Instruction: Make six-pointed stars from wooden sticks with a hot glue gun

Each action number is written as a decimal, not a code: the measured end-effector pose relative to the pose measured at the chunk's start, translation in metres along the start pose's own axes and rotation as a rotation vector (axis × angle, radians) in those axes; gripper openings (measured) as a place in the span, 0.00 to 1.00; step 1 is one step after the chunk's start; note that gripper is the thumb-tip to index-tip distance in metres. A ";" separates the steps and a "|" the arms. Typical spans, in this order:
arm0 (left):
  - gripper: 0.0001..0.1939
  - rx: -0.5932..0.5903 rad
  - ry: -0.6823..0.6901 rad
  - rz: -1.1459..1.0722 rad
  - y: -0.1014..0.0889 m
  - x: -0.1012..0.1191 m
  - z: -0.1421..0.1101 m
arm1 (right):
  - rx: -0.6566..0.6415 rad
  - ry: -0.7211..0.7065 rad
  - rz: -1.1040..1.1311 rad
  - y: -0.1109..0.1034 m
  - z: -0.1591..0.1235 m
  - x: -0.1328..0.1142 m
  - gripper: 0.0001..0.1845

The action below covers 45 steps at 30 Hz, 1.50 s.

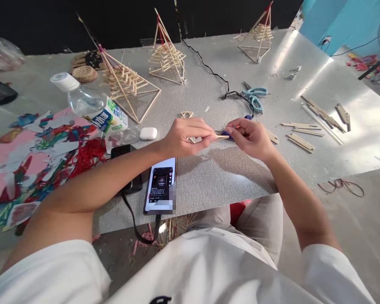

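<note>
Between the fingertips of my left hand [190, 137] is a thin wooden stick [222, 137], its free end pointing right. My right hand [250, 137] is closed in a pinch just beyond that end, against a blue tool [227, 134] that looks like a glue gun. Its fingers hide most of the tool, and I cannot make out what they grip. Partly behind my left hand lies a small wooden stick frame [186, 114]. To the right of my right hand are several loose sticks [300, 142].
Stick pyramids [167, 59] stand along the back. Blue-handled scissors [256, 97] lie beside a black cord [205, 63]. At left are a plastic bottle [88, 103], red string [88, 156] and coloured scraps. A phone [161, 185], black power bank [126, 169] and white earphone case [148, 134] sit nearer.
</note>
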State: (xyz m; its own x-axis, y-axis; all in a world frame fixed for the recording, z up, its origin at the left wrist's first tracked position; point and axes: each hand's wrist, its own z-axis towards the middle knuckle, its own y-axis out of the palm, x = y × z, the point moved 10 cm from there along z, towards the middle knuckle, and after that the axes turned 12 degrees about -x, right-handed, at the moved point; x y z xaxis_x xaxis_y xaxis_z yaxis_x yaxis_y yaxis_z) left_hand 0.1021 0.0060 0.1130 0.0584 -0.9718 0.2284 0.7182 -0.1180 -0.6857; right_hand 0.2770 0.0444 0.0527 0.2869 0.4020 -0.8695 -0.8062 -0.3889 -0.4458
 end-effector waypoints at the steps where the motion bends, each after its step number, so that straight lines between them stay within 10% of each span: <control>1: 0.04 -0.001 0.041 0.022 0.000 0.004 0.000 | 0.031 0.000 0.032 -0.005 0.000 0.001 0.28; 5: 0.06 -0.021 0.121 0.069 0.004 0.013 -0.002 | -0.010 -0.064 0.224 -0.015 -0.003 -0.017 0.22; 12: 0.07 -0.036 0.007 -0.036 0.005 0.000 -0.003 | -0.759 -0.069 -0.259 0.059 -0.105 -0.094 0.08; 19: 0.06 -0.032 0.013 -0.061 0.002 0.001 -0.002 | -0.612 -0.050 -1.220 0.104 -0.195 -0.048 0.17; 23: 0.06 -0.025 0.054 -0.063 0.002 0.005 -0.002 | -0.536 -0.180 -0.918 0.084 -0.167 -0.074 0.16; 30: 0.05 -0.037 0.079 -0.037 0.001 0.009 -0.001 | -0.008 -0.316 -0.656 -0.006 -0.064 -0.099 0.12; 45: 0.10 -0.022 -0.145 -0.103 0.016 -0.017 -0.004 | 0.190 -0.544 -0.547 0.004 -0.022 -0.045 0.10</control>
State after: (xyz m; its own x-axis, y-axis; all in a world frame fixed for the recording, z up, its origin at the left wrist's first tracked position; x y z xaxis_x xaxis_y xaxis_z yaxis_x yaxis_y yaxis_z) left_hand 0.1097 0.0204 0.0955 0.0857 -0.9148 0.3946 0.7106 -0.2215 -0.6678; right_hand 0.2723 0.0062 0.0854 0.4141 0.8626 -0.2905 -0.7125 0.1085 -0.6933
